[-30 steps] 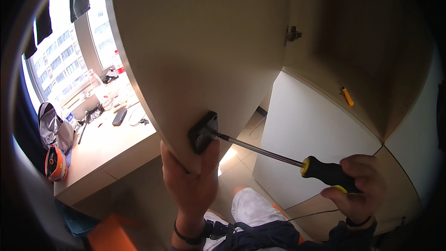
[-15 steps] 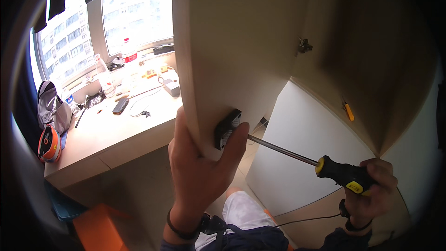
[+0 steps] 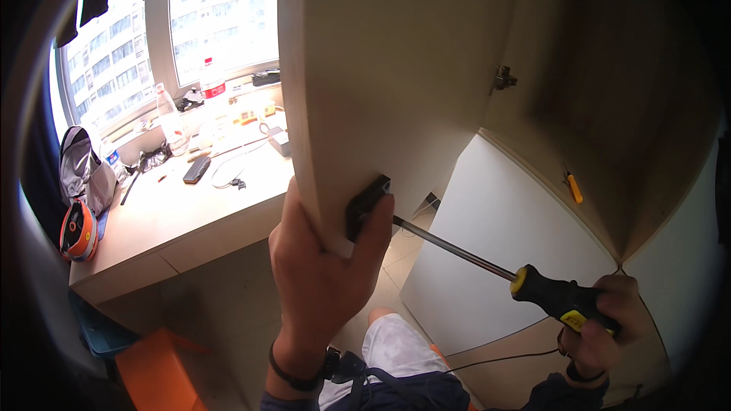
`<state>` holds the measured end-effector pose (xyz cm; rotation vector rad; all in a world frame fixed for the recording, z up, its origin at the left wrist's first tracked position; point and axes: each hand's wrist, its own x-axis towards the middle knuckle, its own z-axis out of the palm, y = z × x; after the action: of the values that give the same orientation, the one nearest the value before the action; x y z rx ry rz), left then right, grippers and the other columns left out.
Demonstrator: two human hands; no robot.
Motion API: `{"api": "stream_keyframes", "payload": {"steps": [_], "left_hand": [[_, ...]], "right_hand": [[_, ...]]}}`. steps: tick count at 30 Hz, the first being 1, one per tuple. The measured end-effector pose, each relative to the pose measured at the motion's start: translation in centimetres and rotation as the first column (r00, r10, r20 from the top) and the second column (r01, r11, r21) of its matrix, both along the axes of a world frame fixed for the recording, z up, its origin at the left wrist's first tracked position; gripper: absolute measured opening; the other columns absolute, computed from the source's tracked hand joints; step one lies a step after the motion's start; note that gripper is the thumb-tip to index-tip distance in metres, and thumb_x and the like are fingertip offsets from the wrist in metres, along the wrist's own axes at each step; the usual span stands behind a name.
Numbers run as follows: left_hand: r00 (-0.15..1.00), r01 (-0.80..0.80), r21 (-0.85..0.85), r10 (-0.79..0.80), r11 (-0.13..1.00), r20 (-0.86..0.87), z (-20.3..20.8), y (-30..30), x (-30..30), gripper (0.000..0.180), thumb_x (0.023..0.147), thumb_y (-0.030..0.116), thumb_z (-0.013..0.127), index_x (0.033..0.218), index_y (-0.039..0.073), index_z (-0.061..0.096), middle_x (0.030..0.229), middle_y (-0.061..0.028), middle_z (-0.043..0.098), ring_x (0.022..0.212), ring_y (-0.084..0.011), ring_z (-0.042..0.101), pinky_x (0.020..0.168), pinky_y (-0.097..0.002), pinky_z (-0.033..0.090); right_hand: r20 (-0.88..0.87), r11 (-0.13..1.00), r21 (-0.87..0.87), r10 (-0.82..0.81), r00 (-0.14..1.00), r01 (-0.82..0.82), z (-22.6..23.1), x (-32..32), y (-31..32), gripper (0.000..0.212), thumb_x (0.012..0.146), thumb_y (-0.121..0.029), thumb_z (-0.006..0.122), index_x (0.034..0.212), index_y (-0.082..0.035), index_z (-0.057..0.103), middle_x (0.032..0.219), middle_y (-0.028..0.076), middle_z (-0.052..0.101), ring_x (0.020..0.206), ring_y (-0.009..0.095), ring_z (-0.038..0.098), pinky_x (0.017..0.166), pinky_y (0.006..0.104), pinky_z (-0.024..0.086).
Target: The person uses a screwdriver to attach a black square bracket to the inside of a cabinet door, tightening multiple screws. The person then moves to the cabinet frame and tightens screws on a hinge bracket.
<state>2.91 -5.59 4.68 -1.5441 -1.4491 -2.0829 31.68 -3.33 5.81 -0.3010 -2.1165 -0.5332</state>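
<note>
My left hand (image 3: 324, 274) wraps round the edge of a pale wooden cabinet door (image 3: 396, 68). Its thumb presses a small black fitting (image 3: 367, 202) against the door's inner face. In my right hand (image 3: 613, 316) is a screwdriver (image 3: 560, 294) with a black and yellow handle and a long metal shaft. The shaft slopes up leftward to the fitting. Its tip is hidden behind my left thumb, so I cannot tell whether it sits in a screw.
A metal hinge (image 3: 504, 78) shows on the door's right side. A yellow-handled tool (image 3: 573, 186) lies on the cabinet's bottom panel. At left, a desk (image 3: 221, 217) by the window holds bottles, cables and a bag (image 3: 84, 171). An orange stool-like object (image 3: 160, 373) stands below.
The black fitting has tilted, so its ribbed face no longer shows. My right fingers have shifted round the screwdriver handle, and the screwdriver has moved slightly left and down.
</note>
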Motion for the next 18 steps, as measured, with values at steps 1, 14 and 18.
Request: {"api": "stream_keyframes", "payload": {"steps": [1,14,18], "left_hand": [[1.000,0.001,-0.004,-0.001,1.000,-0.003,0.0,0.0,0.0,0.039,0.077,0.009,0.073,0.107,-0.004,0.053,0.085,-0.0148,0.067,0.074,-0.0232,0.069,0.066,-0.0300,0.053],[0.998,0.021,-0.034,-0.019,0.999,0.055,0.4,0.2,-0.5,0.036,0.077,0.010,0.074,0.105,-0.002,0.055,0.089,-0.0120,0.067,0.079,-0.0184,0.066,0.070,-0.0292,0.052],[0.998,0.017,-0.043,-0.014,0.999,0.055,0.0,-0.1,-0.9,0.035,0.078,0.011,0.074,0.104,-0.001,0.055,0.090,-0.0111,0.066,0.081,-0.0163,0.064,0.071,-0.0282,0.051]], "right_hand": [[0.000,1.000,-0.017,-0.018,1.000,0.018,0.0,-0.1,0.0,0.047,0.079,-0.030,0.071,0.122,-0.030,0.051,0.105,0.010,0.051,0.072,0.024,0.053,0.055,0.0326,0.045],[-0.042,0.939,-0.320,0.122,0.992,-0.129,-0.8,-0.4,-0.6,0.079,0.063,-0.042,0.083,0.124,-0.011,0.042,0.096,0.014,0.056,0.071,0.022,0.057,0.058,0.0289,0.048],[0.085,0.933,-0.351,-0.059,0.995,0.085,0.2,0.2,-1.7,0.080,0.059,-0.049,0.084,0.116,-0.008,0.045,0.097,0.012,0.055,0.069,0.019,0.057,0.055,0.0267,0.047]]}}
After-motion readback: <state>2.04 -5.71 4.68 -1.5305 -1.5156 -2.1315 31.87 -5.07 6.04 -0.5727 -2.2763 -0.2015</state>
